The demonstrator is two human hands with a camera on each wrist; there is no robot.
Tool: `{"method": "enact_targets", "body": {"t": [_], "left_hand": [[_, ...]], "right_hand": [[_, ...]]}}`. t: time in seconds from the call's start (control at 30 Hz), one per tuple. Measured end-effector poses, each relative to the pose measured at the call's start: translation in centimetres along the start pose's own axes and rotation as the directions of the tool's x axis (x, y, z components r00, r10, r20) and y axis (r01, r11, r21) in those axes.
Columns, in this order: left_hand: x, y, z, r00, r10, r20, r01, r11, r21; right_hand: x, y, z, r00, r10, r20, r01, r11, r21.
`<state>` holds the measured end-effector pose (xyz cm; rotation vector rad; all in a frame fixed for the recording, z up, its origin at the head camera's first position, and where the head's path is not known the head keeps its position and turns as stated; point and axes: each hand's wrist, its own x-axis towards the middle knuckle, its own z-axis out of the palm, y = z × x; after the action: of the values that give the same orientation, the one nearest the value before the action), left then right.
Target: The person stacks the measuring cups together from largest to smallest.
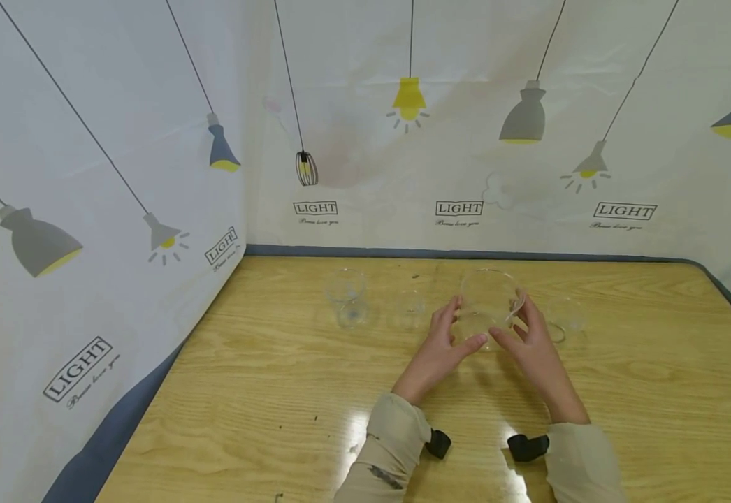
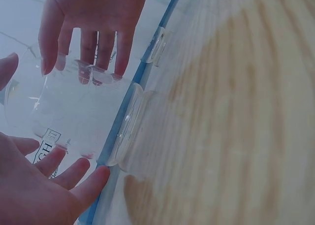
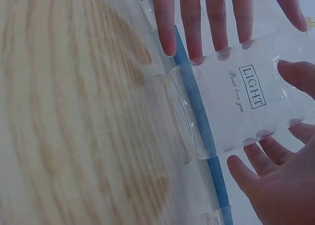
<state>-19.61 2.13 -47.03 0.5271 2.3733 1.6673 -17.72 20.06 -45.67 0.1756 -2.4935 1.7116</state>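
A large clear glass jar [image 1: 490,297] stands upright between the two hands, its base right at the wooden tabletop. My left hand [image 1: 442,342] holds its left side, thumb at the front and fingertips along the wall. On the opposite side my right hand [image 1: 532,346] grips it the same way, the two thumbs nearly meeting. In the left wrist view the jar's thick base [image 2: 127,129] shows, with the left fingers [image 2: 74,173] spread against the glass. From the right wrist, the right fingers [image 3: 261,161] touch the see-through wall [image 3: 221,102].
Left of the hands stand a clear stemmed-looking glass [image 1: 348,288] and a smaller clear glass [image 1: 409,302]. Close beside the right hand is another clear glass [image 1: 568,314]. A white sheet [image 1: 365,140] printed with lamps backs the wooden table [image 1: 246,391].
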Motion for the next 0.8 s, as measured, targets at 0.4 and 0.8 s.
{"method": "enact_targets", "body": {"t": [0.4, 0.8], "left_hand": [[0.11, -0.29, -0.18, 1.0, -0.019, -0.003, 0.019, 0.999, -0.034], [-0.01, -0.67, -0.35, 1.0, -0.018, 0.001, 0.018, 0.991, -0.133]], "right_hand": [[0.02, 0.05, -0.24, 0.999, -0.007, 0.042, 0.004, 0.997, 0.076], [-0.19, -0.21, 0.09, 0.998, -0.003, 0.058, -0.003, 0.995, 0.096]]}}
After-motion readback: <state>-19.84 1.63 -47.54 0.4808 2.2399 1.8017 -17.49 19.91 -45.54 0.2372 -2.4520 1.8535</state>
